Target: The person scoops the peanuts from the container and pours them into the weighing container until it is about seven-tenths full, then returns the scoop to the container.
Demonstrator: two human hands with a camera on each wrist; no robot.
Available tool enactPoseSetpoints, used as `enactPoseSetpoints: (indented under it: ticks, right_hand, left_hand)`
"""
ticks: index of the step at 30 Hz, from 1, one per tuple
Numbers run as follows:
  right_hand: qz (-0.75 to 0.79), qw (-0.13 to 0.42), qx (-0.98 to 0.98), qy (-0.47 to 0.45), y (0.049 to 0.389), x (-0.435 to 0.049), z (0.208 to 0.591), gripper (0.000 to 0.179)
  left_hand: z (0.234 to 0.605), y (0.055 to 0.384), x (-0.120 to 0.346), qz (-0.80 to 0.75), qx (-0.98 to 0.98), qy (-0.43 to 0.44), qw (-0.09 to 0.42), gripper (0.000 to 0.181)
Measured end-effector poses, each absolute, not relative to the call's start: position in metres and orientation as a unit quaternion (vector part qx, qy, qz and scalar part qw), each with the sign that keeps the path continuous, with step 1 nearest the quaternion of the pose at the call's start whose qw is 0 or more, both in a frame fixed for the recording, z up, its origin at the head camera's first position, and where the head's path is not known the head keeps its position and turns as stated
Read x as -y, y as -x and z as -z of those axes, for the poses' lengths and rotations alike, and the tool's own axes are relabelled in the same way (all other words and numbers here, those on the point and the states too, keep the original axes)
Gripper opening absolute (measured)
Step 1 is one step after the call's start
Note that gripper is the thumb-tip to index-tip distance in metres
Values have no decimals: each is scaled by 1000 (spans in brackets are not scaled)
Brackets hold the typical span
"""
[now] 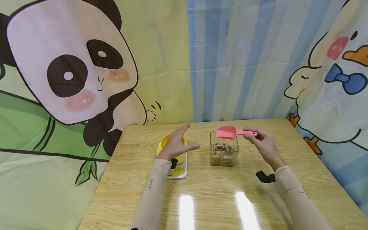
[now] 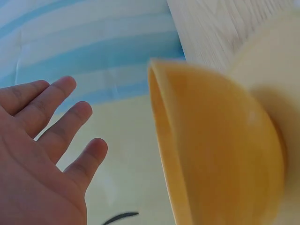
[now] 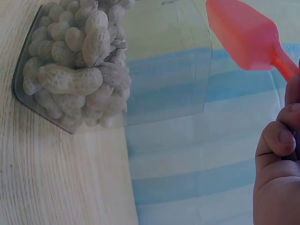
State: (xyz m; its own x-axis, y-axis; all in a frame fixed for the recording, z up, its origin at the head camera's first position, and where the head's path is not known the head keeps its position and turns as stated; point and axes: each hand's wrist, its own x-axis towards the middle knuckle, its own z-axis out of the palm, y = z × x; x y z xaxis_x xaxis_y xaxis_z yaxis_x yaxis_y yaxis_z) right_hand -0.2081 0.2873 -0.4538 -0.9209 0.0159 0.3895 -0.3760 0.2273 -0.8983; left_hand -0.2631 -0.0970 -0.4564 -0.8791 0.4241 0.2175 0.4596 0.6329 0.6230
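A pink scoop (image 1: 227, 132) is pinched by its handle in my right hand (image 1: 265, 145), and its bowl is above a clear square container (image 1: 236, 156). Unshelled peanuts (image 3: 70, 65) fill the lower part of that container. My left hand (image 1: 176, 145) is over the yellow bowl (image 2: 220, 140) with fingers spread and nothing held. In the left wrist view the fingers are apart from the bowl's rim. Beneath the bowl is a white and yellow kitchen scale (image 1: 179, 172), partly hidden by the left hand and wrist.
The wooden table (image 1: 126, 191) ends at a curtain (image 1: 161, 64) printed with a panda and a duck. A black wrist mount (image 1: 265, 177) sticks out from the right sleeve. Two bright light reflections lie on the table's front part.
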Motion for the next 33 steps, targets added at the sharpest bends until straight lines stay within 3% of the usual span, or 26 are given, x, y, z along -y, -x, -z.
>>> enactPoseSetpoints:
  ticks: [27, 33]
  right_hand:
    - [-556, 148, 810, -109, 200, -301, 450, 30]
    - [-492, 114, 856, -110, 200, -303, 436, 30]
  left_hand:
    - [479, 265, 36, 333, 895, 295, -21, 112]
    - [481, 267, 32, 332, 893, 302, -27, 112]
